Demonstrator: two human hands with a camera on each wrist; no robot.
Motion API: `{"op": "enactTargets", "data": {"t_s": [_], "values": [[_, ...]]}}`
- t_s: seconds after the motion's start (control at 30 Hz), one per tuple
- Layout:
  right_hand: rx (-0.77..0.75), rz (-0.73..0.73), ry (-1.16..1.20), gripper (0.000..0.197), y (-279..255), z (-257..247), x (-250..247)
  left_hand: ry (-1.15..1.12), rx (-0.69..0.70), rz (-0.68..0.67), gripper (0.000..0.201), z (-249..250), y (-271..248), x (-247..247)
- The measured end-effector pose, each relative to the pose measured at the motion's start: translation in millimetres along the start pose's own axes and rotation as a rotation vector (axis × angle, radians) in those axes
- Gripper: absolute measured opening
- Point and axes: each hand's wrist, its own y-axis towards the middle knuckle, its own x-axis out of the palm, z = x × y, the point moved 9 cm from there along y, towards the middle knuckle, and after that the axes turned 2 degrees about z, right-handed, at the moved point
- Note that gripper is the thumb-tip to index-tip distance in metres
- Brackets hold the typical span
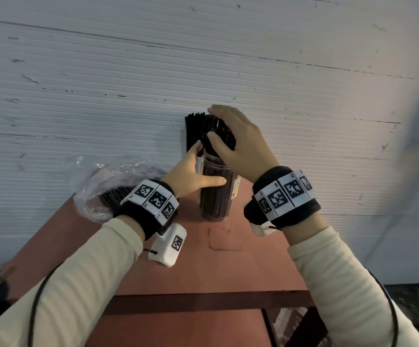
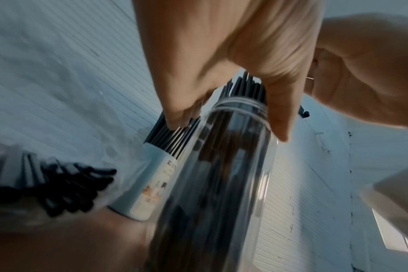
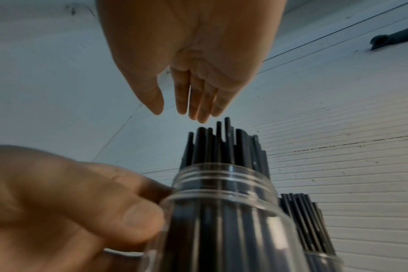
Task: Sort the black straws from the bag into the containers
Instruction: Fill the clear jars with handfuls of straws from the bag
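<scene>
Black plastic straws [image 1: 222, 132] stand upright in the clear cylindrical plastic jar [image 1: 216, 194] at frame centre, tips directly under the right hand [image 1: 238, 144], flat and holding nothing, while the left hand [image 1: 190, 175] grips the jar's left side; judging: press straight down

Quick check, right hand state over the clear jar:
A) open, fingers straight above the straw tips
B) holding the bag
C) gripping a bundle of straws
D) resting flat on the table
A: the right hand hangs open with straight fingers just above the straws standing in the clear jar, holding nothing.
</scene>
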Motion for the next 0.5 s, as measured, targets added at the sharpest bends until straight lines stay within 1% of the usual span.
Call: {"op": "enactTargets", "data": {"t_s": [0.03, 0.1, 0.17, 0.2, 0.23, 0.27, 0.3, 0.37, 0.43, 0.5], "values": [[-0.014, 0.045, 0.027, 0.037, -0.4, -4.8, -1.9, 0.020, 0.010, 0.029, 0.105, -0.2, -4.4, -8.4], [-0.022, 0.108, 0.108, 0.025, -2.8, -15.4, -1.4, 0.046, 0.041, 0.127, 0.084, 2.5, -15.1, -30.9], [0.009, 0.099, 0.183, 0.014, -5.8, -23.7, 9.3, 0.081, 0.057, 0.226, 0.059, 6.8, -28.4, -55.8], [0.044, 0.060, 0.216, 0.012, -7.2, -26.8, 20.2, 0.091, 0.071, 0.273, 0.050, 9.4, -36.6, -69.8], [0.099, -0.002, 0.242, 0.012, -9.2, -27.6, 34.5, 0.106, 0.093, 0.320, 0.044, 12.7, -44.9, -83.2], [0.165, -0.095, 0.256, 0.013, -12.6, -26.8, 52.6, 0.139, 0.111, 0.366, 0.039, 15.2, -53.4, -96.4], [0.226, -0.213, 0.240, 0.015, -17.5, -25.5, 73.8, 0.183, 0.116, 0.407, 0.034, 15.0, -60.7, -108.9], [0.301, -0.482, 0.145, 0.024, -32.5, -23.2, 117.7, 0.255, 0.096, 0.469, 0.029, 10.2, -73.9, -131.1], [0.340, -0.707, 0.065, 0.033, -48.4, -22.0, 154.1, 0.316, 0.053, 0.496, 0.027, 1.0, -84.3, -149.9], [0.338, -0.833, 0.011, 0.040, -56.6, -23.9, 177.5, 0.402, -0.023, 0.454, 0.027, -13.0, -89.5, -163.3]]}}
